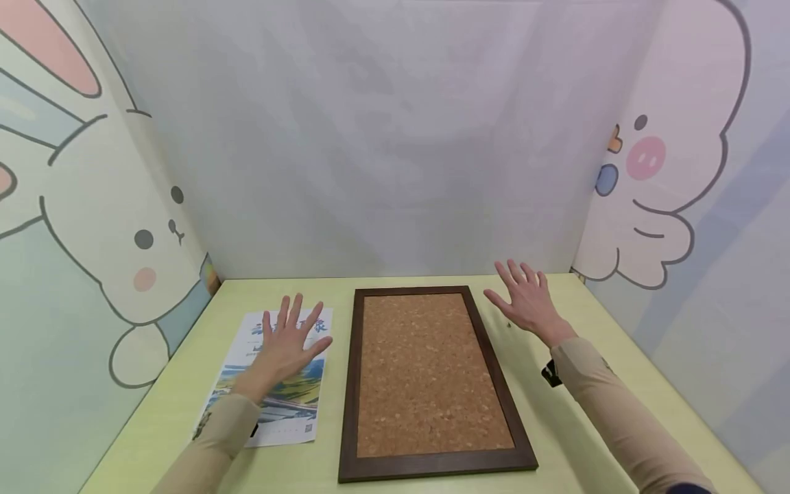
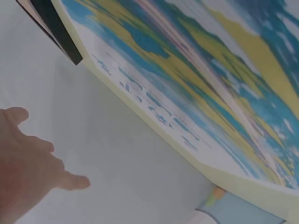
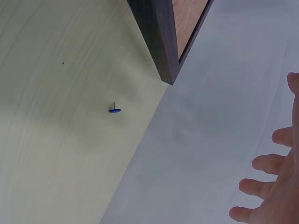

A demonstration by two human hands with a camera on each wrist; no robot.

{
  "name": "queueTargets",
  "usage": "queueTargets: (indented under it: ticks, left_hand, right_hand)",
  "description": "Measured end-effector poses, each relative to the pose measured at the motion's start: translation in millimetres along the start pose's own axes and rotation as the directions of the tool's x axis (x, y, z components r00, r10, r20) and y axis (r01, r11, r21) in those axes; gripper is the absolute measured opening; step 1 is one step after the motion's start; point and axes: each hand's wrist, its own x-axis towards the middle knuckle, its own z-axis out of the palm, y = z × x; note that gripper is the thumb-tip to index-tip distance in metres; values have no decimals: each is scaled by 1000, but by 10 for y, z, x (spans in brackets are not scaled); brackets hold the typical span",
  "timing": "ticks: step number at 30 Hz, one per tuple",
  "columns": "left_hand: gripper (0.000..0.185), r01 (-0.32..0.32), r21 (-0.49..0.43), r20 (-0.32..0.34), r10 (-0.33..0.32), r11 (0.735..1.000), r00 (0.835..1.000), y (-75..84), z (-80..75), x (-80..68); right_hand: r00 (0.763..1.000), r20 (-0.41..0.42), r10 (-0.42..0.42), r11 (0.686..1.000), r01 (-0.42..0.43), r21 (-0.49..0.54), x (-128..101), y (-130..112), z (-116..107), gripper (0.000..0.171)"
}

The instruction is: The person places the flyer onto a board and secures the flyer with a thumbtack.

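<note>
My left hand (image 1: 284, 353) is held over a printed poster (image 1: 290, 432) with its fingers spread, holding nothing. Blue lettering tops the sheet, and a blue, green and yellow landscape fills its lower part. Between the hands lies a cork board (image 1: 426, 377) in a dark brown wooden frame (image 1: 432, 463). To the right of the board, my right hand (image 1: 527, 302) is raised with spread fingers and nothing in it. In the right wrist view a blue thumbtack (image 3: 115, 110) lies on the table, point up, near the board's corner.
The pale yellow table (image 1: 333, 466) meets a plain light curtain (image 1: 395, 171) at the back. Side walls carry a cartoon rabbit (image 1: 117, 226) on the left and a white cartoon animal (image 1: 673, 158) on the right. A tiny dark speck (image 3: 63, 63) lies near the thumbtack.
</note>
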Motion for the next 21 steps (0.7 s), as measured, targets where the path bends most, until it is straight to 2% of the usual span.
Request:
queueTargets:
  ticks: [7,13,17,19,21]
  left_hand:
    - [84,28,-15,4,-28,999,1000,-134,-147,-137]
    - [100,110,-1,25,-110,994,994,-322,-298,-352]
    - [107,193,15,73,-194,981,978,-431,-360,-531]
    - [112,242,30,117,-244,970,963,-491,-386,-624]
    - [120,292,46,167,-296,955,940,-559,-423,-712]
  right_hand:
    - [999,27,16,1000,-17,18,16,46,20,72]
    - [994,91,66,995,-73,72,30,110,33,65]
    - [987,138,86,982,-107,157,11,208,111,58]
    - [982,169,86,969,-121,214,-9,275,169,55]
    - [976,207,74,953,-130,272,-32,337,219,52]
